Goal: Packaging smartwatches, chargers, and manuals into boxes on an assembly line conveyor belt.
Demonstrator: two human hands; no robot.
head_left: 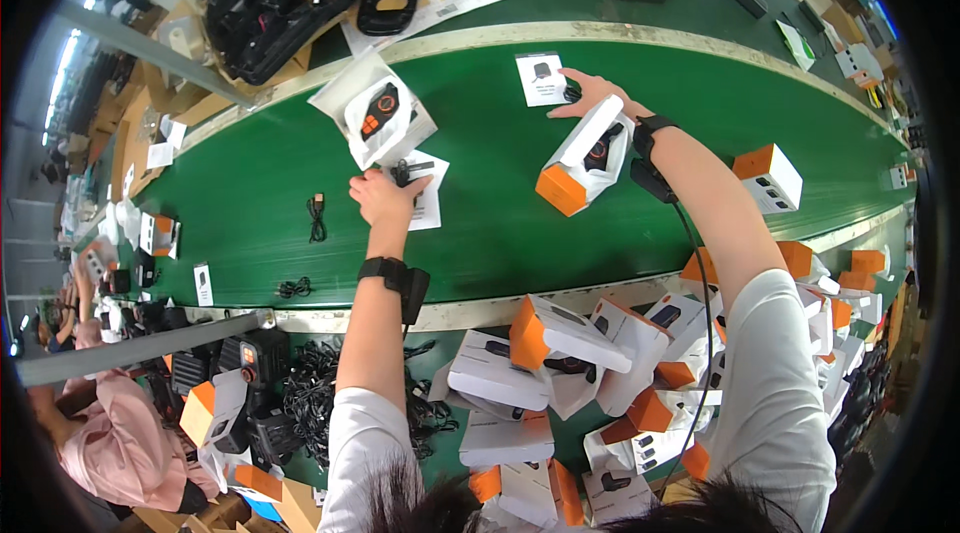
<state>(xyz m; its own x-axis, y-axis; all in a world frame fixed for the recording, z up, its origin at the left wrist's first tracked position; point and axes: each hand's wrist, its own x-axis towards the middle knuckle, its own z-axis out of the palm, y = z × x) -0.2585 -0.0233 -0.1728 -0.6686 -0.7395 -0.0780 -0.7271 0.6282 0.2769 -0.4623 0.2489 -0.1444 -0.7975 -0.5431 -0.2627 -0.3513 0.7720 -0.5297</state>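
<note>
Spanning the view, the long green-topped desk with pale edging (480, 263) carries the work. Along its near side lies a heap of white-and-orange cardboard boxes (500, 373).

Both bare forearms enter from the lower edge, each with a black strap and module at the wrist. The left forearm runs nearly straight forward; the right one slants inward, its elbow well out to the side.

On the desk, an opened white box (422, 125) stands just beyond the left hand (380, 201), a black handheld device with orange buttons (380, 113) inside its white wrapping. A second opened box, white with an orange end (562, 191), lies tilted below the right hand (597, 96), a black device (600, 148) showing within. A white-and-orange box (770, 181) sits farther right.

Left hand: back upward, fingers bent, thumb spread toward a white leaflet (427, 205); a short black cable (403, 173) lies at the fingertips, grip not determinable. Right hand: fingers pointing left, parted from the thumb, at the edge of a white printed card (535, 78); a small black coil (572, 92) sits between them. Whether it is gripped cannot be confirmed.

Left of the left hand rests a black bundled cable (317, 220).
</note>
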